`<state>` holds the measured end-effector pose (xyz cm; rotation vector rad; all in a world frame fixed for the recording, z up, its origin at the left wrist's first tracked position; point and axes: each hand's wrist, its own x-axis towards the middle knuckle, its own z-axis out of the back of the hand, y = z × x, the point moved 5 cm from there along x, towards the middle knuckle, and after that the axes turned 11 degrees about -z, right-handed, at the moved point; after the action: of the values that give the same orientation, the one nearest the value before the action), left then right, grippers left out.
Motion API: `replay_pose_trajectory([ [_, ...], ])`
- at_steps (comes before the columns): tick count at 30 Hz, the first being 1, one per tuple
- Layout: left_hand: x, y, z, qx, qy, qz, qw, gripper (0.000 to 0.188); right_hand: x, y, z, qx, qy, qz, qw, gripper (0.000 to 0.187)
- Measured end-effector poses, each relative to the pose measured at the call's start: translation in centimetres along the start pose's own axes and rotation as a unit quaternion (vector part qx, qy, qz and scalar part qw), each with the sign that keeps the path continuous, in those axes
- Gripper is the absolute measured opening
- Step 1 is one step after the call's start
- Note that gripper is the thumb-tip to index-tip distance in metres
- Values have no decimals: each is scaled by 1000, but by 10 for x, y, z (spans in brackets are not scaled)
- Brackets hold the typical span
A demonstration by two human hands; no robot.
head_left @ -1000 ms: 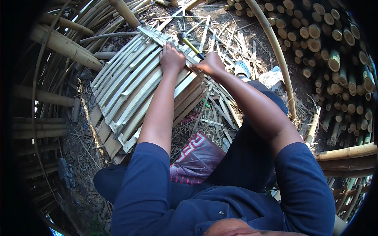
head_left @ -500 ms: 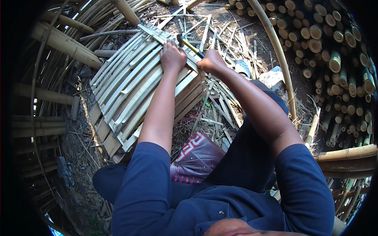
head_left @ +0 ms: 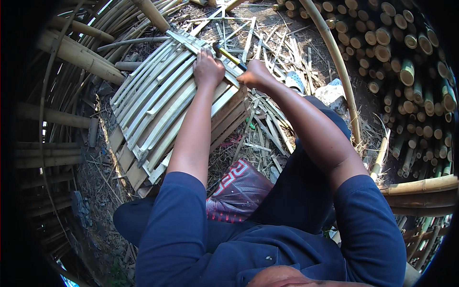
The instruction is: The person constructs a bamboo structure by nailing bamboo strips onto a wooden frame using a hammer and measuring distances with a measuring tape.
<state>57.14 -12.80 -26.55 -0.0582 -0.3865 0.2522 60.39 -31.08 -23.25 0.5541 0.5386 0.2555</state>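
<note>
My left hand [head_left: 208, 68] covers the strip ends beneath it; whether the fingers grip or only press, I can't tell. My right hand [head_left: 256, 75] hides the lower handle of the yellow-handled tool [head_left: 228, 56]; its dark head at 10 o'clock from that hand is too small to make out. The bamboo slat panel [head_left: 158, 105] masks most of the wooden frame [head_left: 229, 117] under it. The patterned bag [head_left: 239, 191] is partly behind my leg. The stacked bamboo poles [head_left: 406, 71] at 2 o'clock run off into the dark rim. Litter on the ground is too fine to sort.
</note>
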Motion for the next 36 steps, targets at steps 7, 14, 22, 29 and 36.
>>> replay_pose_trajectory([
  [7, 1, -1, 0, -17, -8, -5, 1000, 60, -1, -9, 2, 228, 70, -67, 969, 43],
  [14, 0, 0, 0, -11, 7, 3, 1000, 62, -10, -12, 7, 335, 105, -111, 930, 27],
  [22, 2, 0, 1, -10, 12, 6, 1000, 62, 2, -21, 9, 437, 106, -63, 891, 16],
  [29, 2, -3, 2, -13, 15, 8, 1000, 62, 13, -28, 15, 456, 92, -56, 883, 23],
  [36, 1, -2, 3, -26, -13, -1, 1000, 58, 7, -29, 16, 486, 88, -23, 869, 20],
])
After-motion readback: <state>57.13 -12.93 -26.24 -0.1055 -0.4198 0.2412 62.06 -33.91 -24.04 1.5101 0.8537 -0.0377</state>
